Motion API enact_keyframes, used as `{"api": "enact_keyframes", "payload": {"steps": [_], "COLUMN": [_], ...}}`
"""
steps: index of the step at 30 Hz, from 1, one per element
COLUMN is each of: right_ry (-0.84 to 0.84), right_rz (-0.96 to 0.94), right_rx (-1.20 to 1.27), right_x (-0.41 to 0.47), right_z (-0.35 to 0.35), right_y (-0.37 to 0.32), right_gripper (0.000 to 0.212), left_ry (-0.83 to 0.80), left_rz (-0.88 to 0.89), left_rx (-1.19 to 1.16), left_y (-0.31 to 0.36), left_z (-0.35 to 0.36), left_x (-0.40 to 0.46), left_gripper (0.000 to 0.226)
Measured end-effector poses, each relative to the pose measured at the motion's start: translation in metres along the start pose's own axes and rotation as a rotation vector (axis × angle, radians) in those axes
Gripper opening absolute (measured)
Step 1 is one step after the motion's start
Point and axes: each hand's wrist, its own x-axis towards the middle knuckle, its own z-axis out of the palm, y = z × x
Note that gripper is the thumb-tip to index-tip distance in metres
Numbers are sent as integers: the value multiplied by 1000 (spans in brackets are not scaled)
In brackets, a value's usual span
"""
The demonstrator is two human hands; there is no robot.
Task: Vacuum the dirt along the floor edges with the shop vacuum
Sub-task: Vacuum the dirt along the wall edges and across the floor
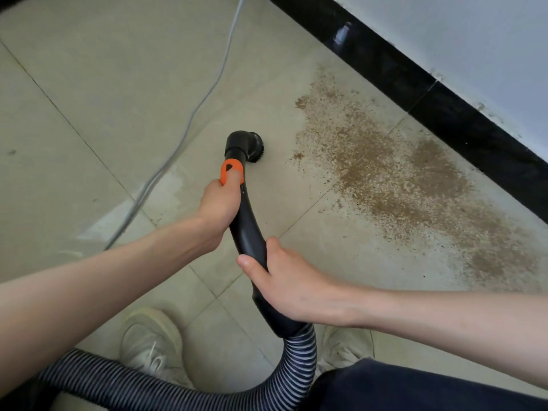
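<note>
A black curved vacuum wand (247, 223) ends in a round brush nozzle (252, 146) just above or on the pale floor tiles. My left hand (219, 203) grips the wand at its orange collar (232, 170). My right hand (281, 280) grips the lower end of the wand, above the ribbed grey hose (296, 360). A wide patch of brown dirt (394, 179) lies to the right of the nozzle, spread along the black baseboard (415, 84). The nozzle sits a short way left of the dirt, apart from it.
A grey power cord (184, 134) runs across the tiles from the top centre to the left. My two pale shoes (151, 345) stand at the bottom, with the hose looping around them. A white wall (489, 46) rises above the baseboard.
</note>
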Motion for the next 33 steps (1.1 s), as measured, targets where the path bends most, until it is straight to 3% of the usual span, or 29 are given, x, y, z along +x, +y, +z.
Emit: {"api": "enact_keyframes", "payload": {"steps": [14, 33], "right_ry": [105, 210], "right_rz": [101, 22], "right_rx": [78, -41], "right_x": [-25, 61], "right_z": [-10, -71], "right_y": [29, 19], "right_gripper": [38, 38], "left_ry": [-88, -39], "left_rz": [70, 138], "left_rx": [126, 60], "left_y": [9, 64], "left_z": [53, 62], "left_x": [-14, 76], "left_gripper": [39, 42]}}
